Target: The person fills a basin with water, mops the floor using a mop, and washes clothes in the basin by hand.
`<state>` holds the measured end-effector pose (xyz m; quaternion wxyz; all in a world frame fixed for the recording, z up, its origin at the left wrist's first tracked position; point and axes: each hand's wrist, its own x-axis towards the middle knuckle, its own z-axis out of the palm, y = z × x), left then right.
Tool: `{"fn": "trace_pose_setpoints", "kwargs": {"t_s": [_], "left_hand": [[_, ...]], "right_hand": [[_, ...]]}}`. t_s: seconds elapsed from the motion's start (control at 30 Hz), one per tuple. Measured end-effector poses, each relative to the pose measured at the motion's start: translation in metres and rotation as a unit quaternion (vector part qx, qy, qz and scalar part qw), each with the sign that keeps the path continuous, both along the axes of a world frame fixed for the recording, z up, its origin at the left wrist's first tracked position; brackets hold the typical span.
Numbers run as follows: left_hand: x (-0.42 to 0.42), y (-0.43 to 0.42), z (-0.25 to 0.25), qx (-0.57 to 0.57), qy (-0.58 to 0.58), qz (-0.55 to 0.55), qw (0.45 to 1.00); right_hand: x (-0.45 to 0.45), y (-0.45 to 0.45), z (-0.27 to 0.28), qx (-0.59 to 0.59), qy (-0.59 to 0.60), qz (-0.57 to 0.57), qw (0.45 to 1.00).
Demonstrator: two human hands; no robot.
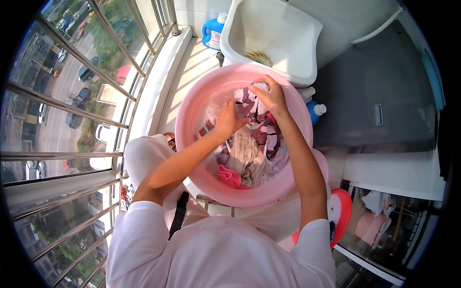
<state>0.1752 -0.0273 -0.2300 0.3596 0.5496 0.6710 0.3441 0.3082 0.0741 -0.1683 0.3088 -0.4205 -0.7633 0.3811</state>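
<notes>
A large pink basin (pixel 187 103) in front of me holds sudsy water and wet laundry. My right hand (pixel 272 97), at its far right side, has its fingers closed on a pink and maroon patterned garment (pixel 246 97) with green trim. My left hand (pixel 229 120) is on the same garment, to the left, its thumb and fingers curved around a fold; part of the grip is hidden. Nearer to me, a beige cloth (pixel 247 158) lies bunched in the water. Beside it sits a bright pink cloth (pixel 230 177).
A white sink (pixel 273 38) stands behind the basin, with a blue detergent bottle (pixel 212 31) to its left. Another blue bottle (pixel 315 111) is at the basin's right. Metal window bars (pixel 72 113) run along the left. A dark grey panel (pixel 370 96) is at right.
</notes>
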Motion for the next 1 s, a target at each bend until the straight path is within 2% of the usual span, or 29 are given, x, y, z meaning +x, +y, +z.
{"fn": "trace_pose_setpoints", "kwargs": {"t_s": [0.03, 0.07, 0.1, 0.13, 0.17, 0.2, 0.27, 0.3, 0.33, 0.37, 0.43, 0.53, 0.57, 0.6, 0.63, 0.67, 0.7, 0.8, 0.9, 1.0], "left_hand": [[0.011, -0.006, -0.009, 0.074, -0.027, -0.018, 0.997], [0.015, -0.002, -0.02, 0.036, -0.135, -0.001, 0.99], [0.017, 0.003, -0.033, -0.002, -0.243, 0.015, 0.97], [0.017, 0.005, -0.027, -0.041, -0.349, 0.03, 0.936], [0.016, 0.006, -0.02, -0.056, -0.383, 0.086, 0.918], [0.012, 0.007, -0.005, -0.107, -0.438, 0.096, 0.888], [0.0, 0.007, 0.019, -0.205, -0.538, 0.112, 0.81], [0.002, 0.007, 0.027, -0.197, -0.591, 0.119, 0.773], [0.002, 0.006, 0.03, -0.188, -0.624, 0.081, 0.754], [0.002, 0.005, 0.033, -0.178, -0.654, 0.043, 0.734], [-0.004, 0.007, 0.051, -0.156, -0.687, -0.023, 0.709], [-0.032, 0.018, 0.064, -0.217, -0.607, -0.097, 0.758], [-0.046, 0.021, 0.061, -0.241, -0.517, -0.141, 0.809], [-0.051, 0.022, 0.056, -0.211, -0.433, -0.156, 0.862], [-0.054, 0.022, 0.05, -0.18, -0.343, -0.168, 0.907], [-0.057, 0.021, 0.043, -0.147, -0.248, -0.178, 0.941], [-0.058, 0.02, 0.034, -0.119, -0.229, -0.175, 0.95], [-0.055, 0.022, -0.003, -0.004, 0.0, -0.163, 0.987], [-0.046, 0.009, -0.026, 0.04, 0.088, -0.167, 0.981], [-0.031, -0.006, -0.026, -0.025, 0.055, -0.2, 0.978]], "right_hand": [[-0.013, -0.009, 0.011, 0.021, -0.005, 0.031, 0.999], [-0.02, -0.017, 0.02, 0.041, -0.011, 0.062, 0.997], [-0.022, -0.025, 0.028, -0.011, 0.001, 0.122, 0.993], [-0.018, -0.033, 0.03, 0.007, -0.017, 0.1, 0.995], [-0.01, -0.04, 0.034, 0.028, -0.035, 0.08, 0.996], [-0.001, -0.043, 0.038, 0.051, -0.052, 0.06, 0.996], [0.028, -0.044, 0.007, 0.099, -0.08, 0.069, 0.99], [0.038, -0.053, -0.002, 0.106, -0.098, 0.066, 0.987], [0.045, -0.061, -0.016, 0.111, -0.116, 0.061, 0.985], [0.048, -0.066, -0.037, 0.094, -0.127, 0.008, 0.987], [0.039, -0.064, -0.032, 0.05, -0.074, -0.037, 0.995], [0.025, -0.062, 0.003, 0.047, 0.03, -0.062, 0.997], [0.023, -0.061, 0.02, 0.023, 0.077, -0.065, 0.995], [0.019, -0.061, 0.038, -0.003, 0.123, -0.068, 0.99], [0.019, -0.059, 0.058, 0.019, 0.113, -0.034, 0.993], [0.019, -0.061, 0.076, 0.068, 0.056, -0.055, 0.995], [0.019, -0.063, 0.101, 0.046, 0.062, -0.01, 0.997], [0.015, -0.069, 0.16, 0.013, 0.089, -0.058, 0.994], [0.016, -0.075, 0.209, 0.034, 0.135, -0.079, 0.987], [0.025, -0.066, 0.24, 0.059, 0.16, -0.098, 0.98]]}}
